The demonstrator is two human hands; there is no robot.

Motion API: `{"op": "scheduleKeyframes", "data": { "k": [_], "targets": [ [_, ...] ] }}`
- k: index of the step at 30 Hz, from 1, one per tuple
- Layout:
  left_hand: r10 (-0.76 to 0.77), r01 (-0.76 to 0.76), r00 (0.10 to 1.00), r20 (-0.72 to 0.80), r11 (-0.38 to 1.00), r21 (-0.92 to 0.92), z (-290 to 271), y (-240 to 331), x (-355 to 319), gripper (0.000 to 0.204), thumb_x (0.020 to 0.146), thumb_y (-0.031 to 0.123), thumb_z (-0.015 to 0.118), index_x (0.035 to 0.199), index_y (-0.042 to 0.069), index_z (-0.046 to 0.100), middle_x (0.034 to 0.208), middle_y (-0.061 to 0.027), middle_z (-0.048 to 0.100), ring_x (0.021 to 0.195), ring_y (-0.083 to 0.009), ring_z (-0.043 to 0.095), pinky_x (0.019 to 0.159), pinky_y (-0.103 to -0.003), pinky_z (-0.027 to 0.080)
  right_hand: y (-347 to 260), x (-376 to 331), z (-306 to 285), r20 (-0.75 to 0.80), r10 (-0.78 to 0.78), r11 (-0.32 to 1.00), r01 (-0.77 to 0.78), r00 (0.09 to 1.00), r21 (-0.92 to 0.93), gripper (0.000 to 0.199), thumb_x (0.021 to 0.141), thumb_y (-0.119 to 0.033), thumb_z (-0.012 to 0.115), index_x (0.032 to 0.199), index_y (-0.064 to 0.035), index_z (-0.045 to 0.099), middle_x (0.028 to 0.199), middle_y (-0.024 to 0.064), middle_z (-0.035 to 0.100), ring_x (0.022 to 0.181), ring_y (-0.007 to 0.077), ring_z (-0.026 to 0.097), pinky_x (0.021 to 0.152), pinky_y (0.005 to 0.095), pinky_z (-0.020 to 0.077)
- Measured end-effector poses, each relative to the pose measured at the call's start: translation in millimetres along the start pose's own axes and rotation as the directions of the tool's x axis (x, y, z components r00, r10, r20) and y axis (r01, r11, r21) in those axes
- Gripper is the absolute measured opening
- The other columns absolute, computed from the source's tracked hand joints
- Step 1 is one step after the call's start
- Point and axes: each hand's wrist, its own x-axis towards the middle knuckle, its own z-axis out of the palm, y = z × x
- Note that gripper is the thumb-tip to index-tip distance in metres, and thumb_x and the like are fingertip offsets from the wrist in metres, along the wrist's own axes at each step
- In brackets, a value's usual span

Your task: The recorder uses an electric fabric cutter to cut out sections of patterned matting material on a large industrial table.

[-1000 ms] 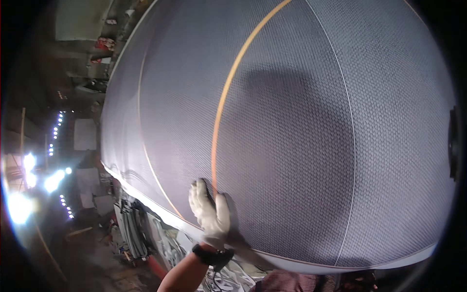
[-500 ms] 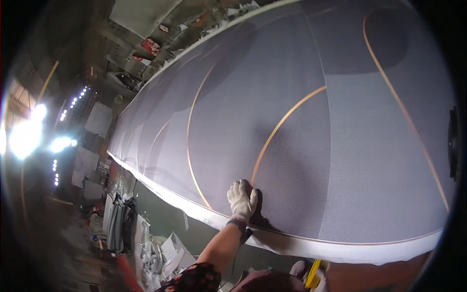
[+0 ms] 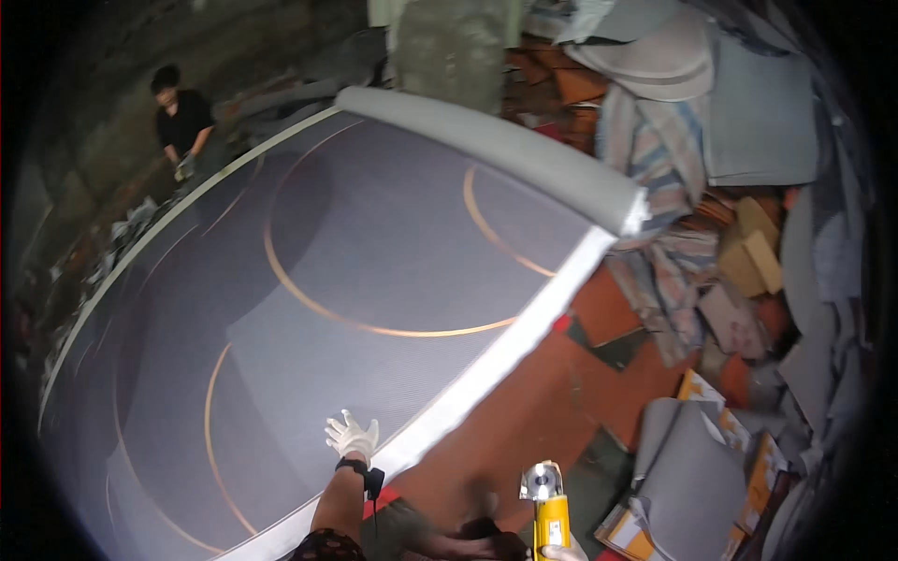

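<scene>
L hand (image 3: 352, 437), gloved, fingers spread, lies flat on grey mat (image 3: 309, 309) near its white edge. R hand (image 3: 559, 553) grips yellow cutter (image 3: 547, 510), off the mat. Best keep mat flat w/ firm press, blade away from fingers.

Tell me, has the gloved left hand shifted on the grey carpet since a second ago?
Cannot tell: the left hand rests on the carpet by its white edge throughout, but the camera swung.

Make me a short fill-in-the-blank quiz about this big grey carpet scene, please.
1. The left hand wears a ____ glove and lies flat on the large grey carpet with curved orange lines.
2. The carpet's far end is wound into a ____.
3. The power tool at the bottom edge has a ____ body.

Missing words: white; roll; yellow
</scene>
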Motion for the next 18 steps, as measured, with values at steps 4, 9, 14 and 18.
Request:
{"op": "scheduleKeyframes", "data": {
  "k": [4,9,14,18],
  "targets": [
    [-0.039,0.029,0.993,0.108,0.995,0.096,-13.5,56.0,17.5,0.105,0.079,0.069,0.059,0.158,0.020,0.011,0.159,-0.0293,0.005,0.147,-0.0469,0.005,0.117,-0.057,0.013,-44.5,-24.5,-32.1,-0.149,-0.075,0.991,0.090,0.986,0.101,0.048,0.084,-0.029,0.067,0.121,-0.0013,0.054,0.103,0.0162,0.065,0.079,0.0259,0.066,0.074,0.0404,0.0555],
    [0.013,-0.041,0.988,0.157,0.983,0.178,0.6,72.3,2.8,0.110,0.078,0.066,0.062,0.158,0.019,0.002,0.158,-0.0320,0.003,0.147,-0.0469,0.006,0.117,-0.057,0.014,-122.8,-33.3,-66.8,-0.245,-0.104,0.982,0.139,0.964,0.128,0.051,0.082,-0.027,0.069,0.124,-0.0013,0.052,0.103,0.0154,0.064,0.082,0.0252,0.066,0.076,0.0392,0.0555],
    [-0.089,0.057,0.984,0.155,0.978,0.203,-18.3,75.6,-9.6,0.110,0.080,0.059,0.064,0.157,0.018,-0.002,0.159,-0.0290,0.001,0.148,-0.0445,0.006,0.120,-0.051,0.014,-201.4,17.9,-73.5,-0.181,-0.032,0.981,0.066,0.983,0.185,0.055,0.080,-0.024,0.071,0.126,-0.0014,0.051,0.104,0.0146,0.064,0.086,0.0245,0.067,0.078,0.0379,0.0555],
    [-0.130,0.100,0.977,0.168,0.980,0.174,-22.5,81.7,-13.6,0.106,0.078,0.050,0.070,0.157,0.015,0.007,0.159,-0.0279,0.006,0.148,-0.0435,0.010,0.120,-0.046,0.018,-272.2,90.3,-92.8,-0.142,0.044,0.976,-0.012,0.989,0.219,0.058,0.079,-0.023,0.073,0.128,-0.0015,0.050,0.105,0.0140,0.064,0.088,0.0239,0.068,0.080,0.0369,0.0554]
  ]
}}
